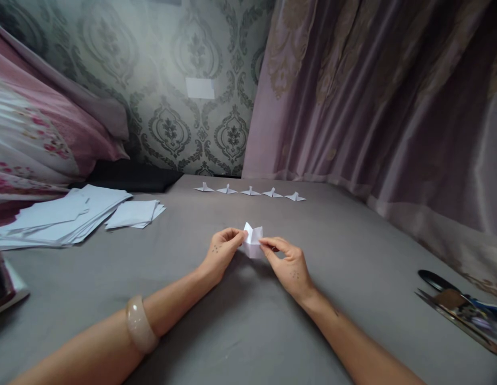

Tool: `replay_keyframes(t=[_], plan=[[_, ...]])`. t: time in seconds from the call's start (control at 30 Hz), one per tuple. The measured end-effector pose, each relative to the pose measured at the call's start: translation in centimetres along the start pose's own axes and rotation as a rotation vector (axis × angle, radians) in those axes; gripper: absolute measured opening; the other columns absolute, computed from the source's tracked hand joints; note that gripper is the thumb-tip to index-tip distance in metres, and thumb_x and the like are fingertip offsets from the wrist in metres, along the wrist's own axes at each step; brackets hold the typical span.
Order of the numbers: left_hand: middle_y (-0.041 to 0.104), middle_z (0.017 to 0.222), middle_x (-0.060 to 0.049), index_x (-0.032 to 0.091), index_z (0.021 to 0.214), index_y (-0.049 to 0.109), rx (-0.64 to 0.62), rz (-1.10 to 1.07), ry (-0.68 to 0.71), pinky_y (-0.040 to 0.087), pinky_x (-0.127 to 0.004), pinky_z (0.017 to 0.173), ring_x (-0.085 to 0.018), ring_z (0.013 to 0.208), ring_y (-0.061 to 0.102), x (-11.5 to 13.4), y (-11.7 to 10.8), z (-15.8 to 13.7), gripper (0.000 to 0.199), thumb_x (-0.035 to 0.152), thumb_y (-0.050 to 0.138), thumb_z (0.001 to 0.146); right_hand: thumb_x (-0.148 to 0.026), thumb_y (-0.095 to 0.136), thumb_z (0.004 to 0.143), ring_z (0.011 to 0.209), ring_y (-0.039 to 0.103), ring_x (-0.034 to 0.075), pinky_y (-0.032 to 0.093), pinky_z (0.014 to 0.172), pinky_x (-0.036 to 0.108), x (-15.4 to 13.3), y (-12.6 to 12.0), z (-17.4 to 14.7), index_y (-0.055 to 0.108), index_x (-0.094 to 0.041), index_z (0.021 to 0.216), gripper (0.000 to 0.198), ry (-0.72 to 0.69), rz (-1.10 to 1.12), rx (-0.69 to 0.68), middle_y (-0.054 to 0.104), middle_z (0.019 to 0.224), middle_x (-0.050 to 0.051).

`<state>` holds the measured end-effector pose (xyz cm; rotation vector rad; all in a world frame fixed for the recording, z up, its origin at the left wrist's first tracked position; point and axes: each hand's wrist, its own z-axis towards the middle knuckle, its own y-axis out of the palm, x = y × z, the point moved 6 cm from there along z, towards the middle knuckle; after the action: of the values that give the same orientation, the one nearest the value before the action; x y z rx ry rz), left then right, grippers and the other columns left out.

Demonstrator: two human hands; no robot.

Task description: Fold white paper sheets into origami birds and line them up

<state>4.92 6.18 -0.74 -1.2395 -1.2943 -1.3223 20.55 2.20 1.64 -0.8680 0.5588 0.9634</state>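
A small folded piece of white paper (253,249) is held up over the grey-covered table, its creased panels standing at angles. My left hand (222,248) pinches its left edge between thumb and fingers. On the opposite side, my right hand (286,262) grips the right edge the same way. Beyond my hands, several folded paper figures (250,191) with flat pointed sides and a raised middle stand in a row.
At the left lie a stack of white paper sheets (68,214) and smaller paper pieces (134,214). Behind them is a black flat item (132,176). Scissors (439,280) and other tools are at the right edge. A curtain (332,107) hangs along the right.
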Motion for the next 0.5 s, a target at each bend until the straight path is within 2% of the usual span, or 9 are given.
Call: replay_keyframes(t=[0.07, 0.13, 0.23, 0.33, 0.5], plan=[[0.056, 0.063, 0.002, 0.014, 0.073, 0.063, 0.004, 0.0, 0.025, 0.034, -0.02, 0.059, -0.009, 0.059, 0.046, 0.0, -0.1, 0.1, 0.028, 0.042, 0.067, 0.071, -0.023, 0.058, 0.081, 0.074, 0.062, 0.015, 0.05, 0.072, 0.027, 0.0, -0.4, 0.1, 0.072, -0.02, 0.085, 0.015, 0.017, -0.012, 0.026, 0.071, 0.084, 0.003], [0.057, 0.064, 0.002, 0.016, 0.088, 0.063, -0.003, -0.022, 0.048, 0.036, -0.021, 0.058, -0.01, 0.06, 0.049, 0.1, -0.1, 0.1, 0.033, 0.044, 0.067, 0.071, -0.023, 0.057, 0.08, 0.071, 0.061, 0.015, 0.05, 0.07, 0.027, 0.3, -0.9, 0.2, 0.072, -0.019, 0.085, 0.016, 0.051, -0.028, 0.068, 0.07, 0.082, 0.004], [0.062, 0.07, 0.001, 0.02, 0.107, 0.059, -0.075, -0.036, 0.059, 0.038, -0.022, 0.059, -0.012, 0.063, 0.053, 0.5, 0.4, -0.2, 0.045, 0.045, 0.068, 0.071, -0.025, 0.057, 0.08, 0.066, 0.06, 0.014, 0.051, 0.066, 0.027, 0.9, -1.7, 0.3, 0.071, -0.018, 0.085, 0.017, 0.11, -0.045, 0.126, 0.07, 0.081, 0.004], [0.066, 0.081, -0.002, 0.02, 0.103, 0.064, -0.138, 0.023, 0.092, 0.041, -0.023, 0.065, -0.014, 0.071, 0.056, 0.8, 0.9, -0.6, 0.042, 0.041, 0.072, 0.067, -0.026, 0.056, 0.079, 0.065, 0.061, 0.015, 0.051, 0.065, 0.028, 1.3, -2.0, 0.3, 0.071, -0.018, 0.086, 0.018, 0.143, -0.046, 0.147, 0.071, 0.08, 0.005], [0.067, 0.082, -0.003, 0.019, 0.094, 0.071, -0.132, 0.145, 0.148, 0.041, -0.024, 0.066, -0.014, 0.072, 0.055, 0.4, 0.6, -0.3, 0.03, 0.038, 0.07, 0.07, -0.026, 0.058, 0.079, 0.067, 0.061, 0.015, 0.05, 0.067, 0.028, 1.4, -1.7, 0.1, 0.071, -0.019, 0.089, 0.018, 0.164, -0.031, 0.112, 0.07, 0.083, 0.004]])
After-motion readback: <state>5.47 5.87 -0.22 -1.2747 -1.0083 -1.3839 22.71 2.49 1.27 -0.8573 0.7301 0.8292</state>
